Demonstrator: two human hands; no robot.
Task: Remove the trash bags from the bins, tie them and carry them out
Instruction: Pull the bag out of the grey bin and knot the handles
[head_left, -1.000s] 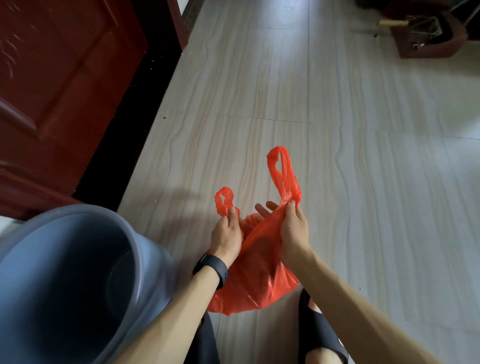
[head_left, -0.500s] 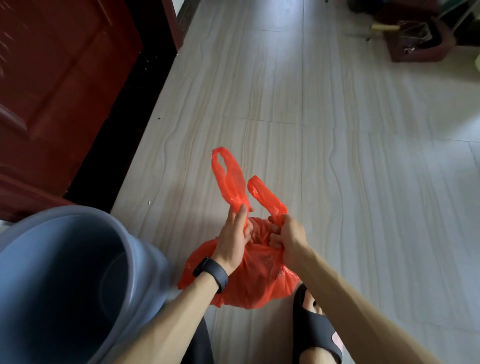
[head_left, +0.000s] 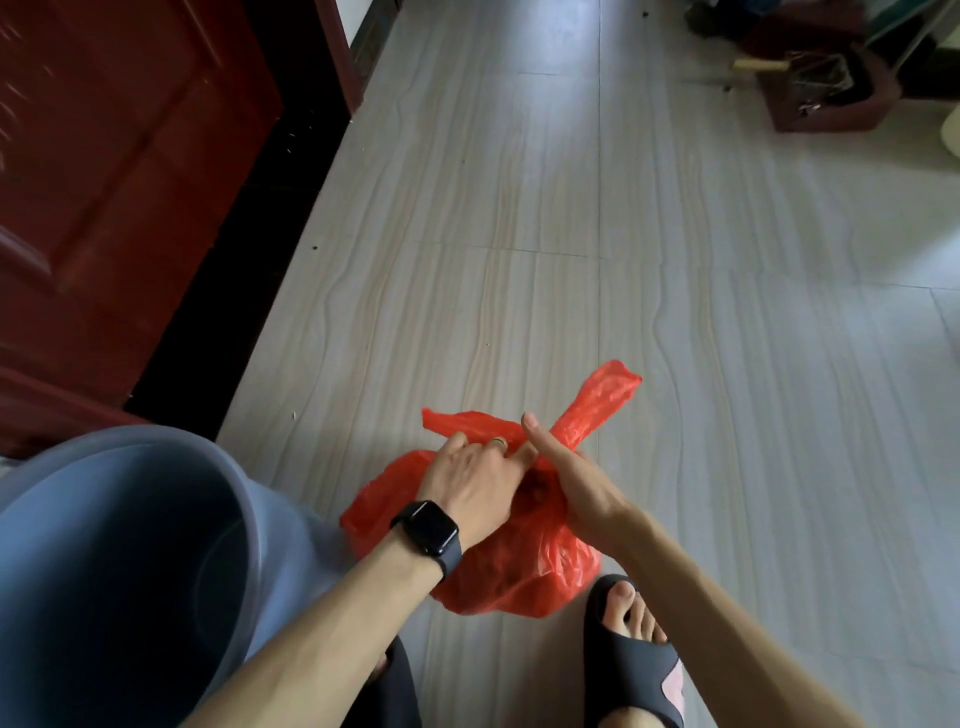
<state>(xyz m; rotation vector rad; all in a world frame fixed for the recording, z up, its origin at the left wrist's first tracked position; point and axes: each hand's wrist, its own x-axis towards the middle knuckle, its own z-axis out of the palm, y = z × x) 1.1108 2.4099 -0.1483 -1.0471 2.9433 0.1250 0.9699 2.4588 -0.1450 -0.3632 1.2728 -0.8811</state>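
A red trash bag (head_left: 519, 571) sits on the tiled floor between my feet, bulging with contents. Its two handle strips are crossed over the bag's top: one strip (head_left: 467, 423) lies to the left, the other (head_left: 597, 405) sticks up to the right. My left hand (head_left: 472, 483), with a black watch on the wrist, pinches the handles at the crossing. My right hand (head_left: 571, 478) presses on the same crossing, thumb stretched out. A grey-blue plastic bin (head_left: 249, 519) stands empty at the lower left, touching the bag's side.
A dark red wooden door (head_left: 119, 182) and a black threshold strip run along the left. A dark red box (head_left: 826, 88) with clutter sits at the far right. My feet wear black slippers (head_left: 634, 660). Pale tiled floor (head_left: 519, 260) stretches ahead.
The two handles stood upright side by side; now they are crossed over each other and pulled flat to left and right. Both hands have come together on the bag's top.
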